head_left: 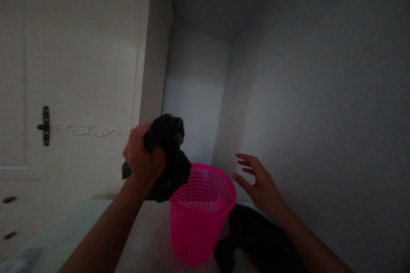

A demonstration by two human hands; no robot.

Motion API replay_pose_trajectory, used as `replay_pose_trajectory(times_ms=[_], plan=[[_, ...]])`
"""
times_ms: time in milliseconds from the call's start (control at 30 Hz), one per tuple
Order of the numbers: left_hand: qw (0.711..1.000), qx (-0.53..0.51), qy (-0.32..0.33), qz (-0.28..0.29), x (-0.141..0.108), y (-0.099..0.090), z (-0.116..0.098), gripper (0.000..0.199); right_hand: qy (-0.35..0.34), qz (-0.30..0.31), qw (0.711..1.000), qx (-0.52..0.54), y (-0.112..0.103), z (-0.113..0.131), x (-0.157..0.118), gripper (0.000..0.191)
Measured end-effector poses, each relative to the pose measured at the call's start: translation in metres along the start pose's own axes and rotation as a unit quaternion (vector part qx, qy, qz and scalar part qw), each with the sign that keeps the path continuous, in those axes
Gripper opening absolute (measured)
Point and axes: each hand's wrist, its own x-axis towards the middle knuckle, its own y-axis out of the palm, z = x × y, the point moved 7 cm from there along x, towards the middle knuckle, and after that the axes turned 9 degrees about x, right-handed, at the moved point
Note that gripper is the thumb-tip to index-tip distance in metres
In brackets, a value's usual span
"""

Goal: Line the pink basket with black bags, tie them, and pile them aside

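The left hand (144,155) clutches crumpled black plastic (173,166) beside the rim of a pink basket (194,234); the right hand (261,183) is spread, holding nothing. Unsteadied, the basket could tip if knocked.

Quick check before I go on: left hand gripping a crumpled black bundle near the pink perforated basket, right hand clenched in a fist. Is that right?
Not quite: the right hand is open, thumb apart from the fingers, as the head view shows. The rest is right: the left hand grips a crumpled black bundle near the pink perforated basket.
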Motion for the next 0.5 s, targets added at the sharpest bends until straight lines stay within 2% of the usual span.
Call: replay_pose_trajectory(times_ms=[67,100,167,233,333,367,400,433,500], plan=[[0.990,-0.080,0.063,-0.095,0.010,0.008,-0.032,0.033,0.001,0.001,0.999,0.045,0.016,0.023,0.017,0.074],[0.982,-0.124,0.085,-0.114,0.012,0.013,-0.045,0.033,0.017,0.000,0.998,0.066,0.024,0.028,0.025,0.084],[0.973,-0.183,0.106,-0.096,0.015,0.024,-0.066,0.034,0.071,0.009,0.993,0.095,0.042,0.029,0.039,0.082],[0.972,-0.203,0.112,-0.026,0.010,0.032,-0.079,0.033,0.097,0.019,0.990,0.098,0.059,0.025,0.051,0.063],[0.968,-0.192,0.083,0.136,-0.007,0.041,-0.080,0.029,0.060,0.031,0.997,0.049,0.077,0.013,0.062,0.026],[0.965,-0.179,0.053,0.184,-0.013,0.044,-0.074,0.027,0.049,0.065,0.997,0.015,0.085,0.006,0.062,0.024],[0.959,-0.165,0.014,0.229,-0.019,0.047,-0.065,0.025,0.047,0.127,0.991,-0.023,0.097,-0.004,0.060,0.025],[0.952,-0.152,-0.031,0.263,-0.023,0.049,-0.055,0.023,0.052,0.202,0.976,-0.060,0.110,-0.016,0.053,0.025],[0.936,-0.137,-0.110,0.303,-0.028,0.054,-0.035,0.024,0.076,0.351,0.927,-0.110,0.132,-0.044,0.033,0.027]])
